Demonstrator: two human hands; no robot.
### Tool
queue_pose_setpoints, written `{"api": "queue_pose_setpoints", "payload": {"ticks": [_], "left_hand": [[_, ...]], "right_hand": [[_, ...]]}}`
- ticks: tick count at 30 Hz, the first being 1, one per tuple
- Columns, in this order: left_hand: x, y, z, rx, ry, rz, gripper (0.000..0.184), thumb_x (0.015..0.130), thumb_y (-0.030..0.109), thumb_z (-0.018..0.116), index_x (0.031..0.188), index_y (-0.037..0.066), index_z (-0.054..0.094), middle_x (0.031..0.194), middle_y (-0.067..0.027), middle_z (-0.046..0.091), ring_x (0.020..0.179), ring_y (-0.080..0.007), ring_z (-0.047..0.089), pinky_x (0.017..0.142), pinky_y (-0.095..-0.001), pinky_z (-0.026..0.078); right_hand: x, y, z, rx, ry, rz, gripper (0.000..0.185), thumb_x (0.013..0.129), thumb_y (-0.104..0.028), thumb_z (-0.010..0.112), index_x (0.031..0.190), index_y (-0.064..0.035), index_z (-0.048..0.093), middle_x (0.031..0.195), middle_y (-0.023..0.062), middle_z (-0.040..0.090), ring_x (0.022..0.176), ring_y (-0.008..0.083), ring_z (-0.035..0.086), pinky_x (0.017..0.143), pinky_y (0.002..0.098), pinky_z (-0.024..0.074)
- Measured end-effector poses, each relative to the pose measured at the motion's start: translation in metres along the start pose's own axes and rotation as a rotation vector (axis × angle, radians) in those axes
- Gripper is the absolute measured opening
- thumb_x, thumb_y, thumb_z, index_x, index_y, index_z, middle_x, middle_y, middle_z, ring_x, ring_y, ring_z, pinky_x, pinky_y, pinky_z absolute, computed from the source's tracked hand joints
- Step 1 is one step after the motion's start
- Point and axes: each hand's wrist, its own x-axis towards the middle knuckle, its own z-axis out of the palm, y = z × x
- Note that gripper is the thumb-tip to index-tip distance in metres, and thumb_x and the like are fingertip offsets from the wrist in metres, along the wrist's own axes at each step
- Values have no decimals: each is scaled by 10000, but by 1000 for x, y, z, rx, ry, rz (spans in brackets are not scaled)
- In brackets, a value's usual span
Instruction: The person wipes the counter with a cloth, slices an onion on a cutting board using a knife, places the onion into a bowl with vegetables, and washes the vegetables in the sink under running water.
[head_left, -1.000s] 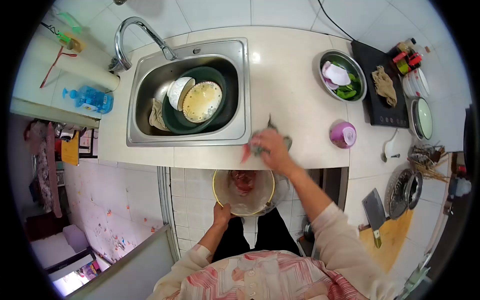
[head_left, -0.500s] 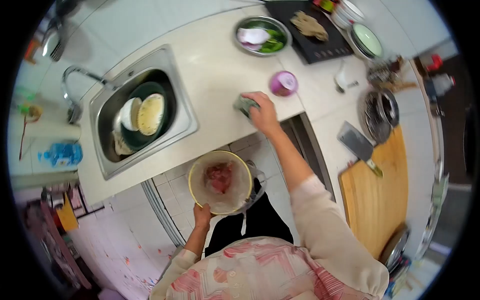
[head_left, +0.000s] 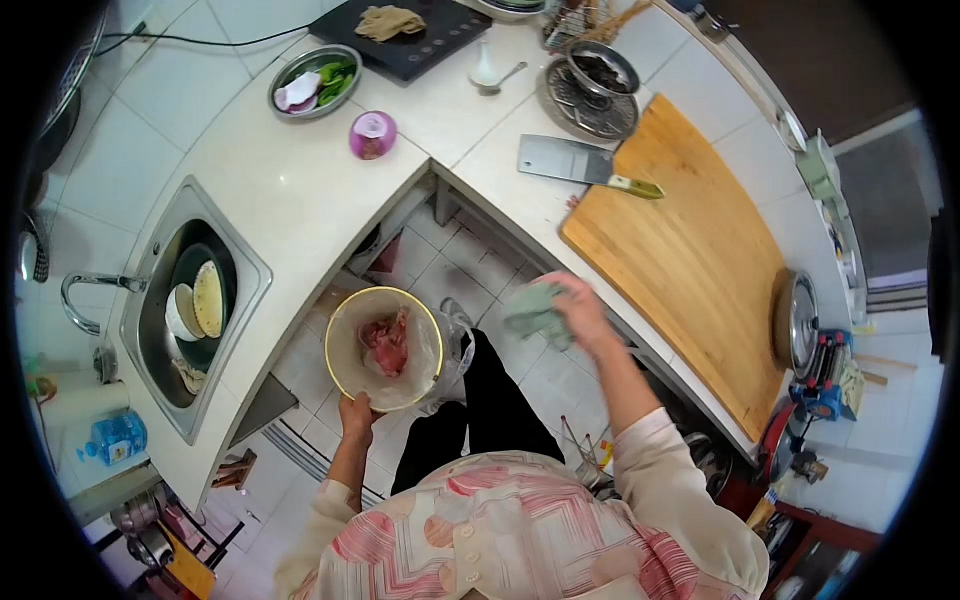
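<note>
My left hand [head_left: 357, 418] grips the near rim of a trash bin [head_left: 338, 352] with a yellow ring and a clear liner. Reddish scraps [head_left: 386, 342] lie at its bottom. My right hand [head_left: 585, 315] is closed around a grey-green cloth [head_left: 537, 313], held over the floor just off the counter's front edge. The cloth hangs loose to the left of my fingers. Closest to this hand on the counter is a wooden cutting board [head_left: 690, 240], with a cleaver [head_left: 570, 160] whose handle rests on its corner.
A cut purple onion [head_left: 372, 135] and a metal bowl [head_left: 285, 108] of vegetables sit on the left counter. The sink [head_left: 255, 270] holds dishes. Farther back are a black cooktop [head_left: 445, 45], a white spoon [head_left: 484, 68] and a steel bowl [head_left: 603, 68] on a rack.
My right hand has carried the cloth off the left countertop toward the right-hand counter. My left hand still holds the bin. The view has turned to the right.
</note>
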Motion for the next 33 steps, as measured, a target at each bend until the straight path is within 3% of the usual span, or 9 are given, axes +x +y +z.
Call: {"api": "queue_pose_setpoints", "payload": {"ticks": [4,8,12,14,17,22,24,30,33], "left_hand": [[-22,8,31,27,-62,16,381,809,46,397,1171,-72,420,1053,-223,567,880,-365,641,702,-464,590],[-35,3,69,9,-34,23,366,808,46,404,1152,-77,429,1032,-220,576,864,-358,644,691,-462,592],[-56,9,104,-24,66,57,338,837,56,399,1149,-59,459,1004,-183,591,811,-326,653,631,-435,595],[-59,8,118,-13,93,86,334,839,62,406,1145,-60,462,1000,-180,592,816,-317,651,626,-421,592],[-70,22,146,-16,98,101,341,837,58,415,1155,-58,450,1022,-187,585,834,-319,648,651,-425,591],[-77,24,179,-43,172,113,344,845,61,421,1162,-70,433,1029,-196,586,866,-322,645,695,-438,591],[-91,33,192,-75,165,119,344,834,58,427,1152,-71,448,1024,-193,591,881,-315,643,702,-438,587],[-111,41,203,-132,218,116,351,817,44,424,1148,-68,459,1023,-178,593,867,-297,645,704,-432,586],[-104,34,198,-155,255,134,352,814,44,426,1147,-63,461,1011,-172,594,866,-301,646,696,-434,588]], "right_hand": [[-15,-1,-130,-73,557,-100,286,762,40,469,999,-4,623,909,55,636,850,156,598,796,281,483],[-14,0,-223,-249,752,-230,315,751,32,492,1044,16,608,912,64,635,845,169,596,795,271,471],[-7,-18,-223,-235,571,-132,349,765,-37,555,1108,15,582,1018,120,613,934,228,585,856,322,457],[-7,-18,-228,-874,430,-277,406,772,-126,619,1152,5,559,1166,197,549,1082,323,524,942,389,411],[-2,-40,-226,-1156,541,-331,453,773,-194,659,1171,-6,549,1262,249,474,1185,393,434,1006,440,348],[72,-64,-234,-1193,465,-587,508,757,-171,662,1222,-25,521,1268,244,475,1212,392,414,1034,455,310],[100,-75,-221,-1357,317,-544,492,753,-154,657,1212,-30,530,1240,233,493,1193,387,426,1021,450,319],[149,-93,-205,-1222,67,-411,486,752,-162,663,1201,-24,537,1161,202,545,1153,363,455,977,444,351],[161,-83,-210,-1201,6,-491,459,769,-175,651,1184,-10,547,1148,192,565,1126,353,486,966,420,371]]}}
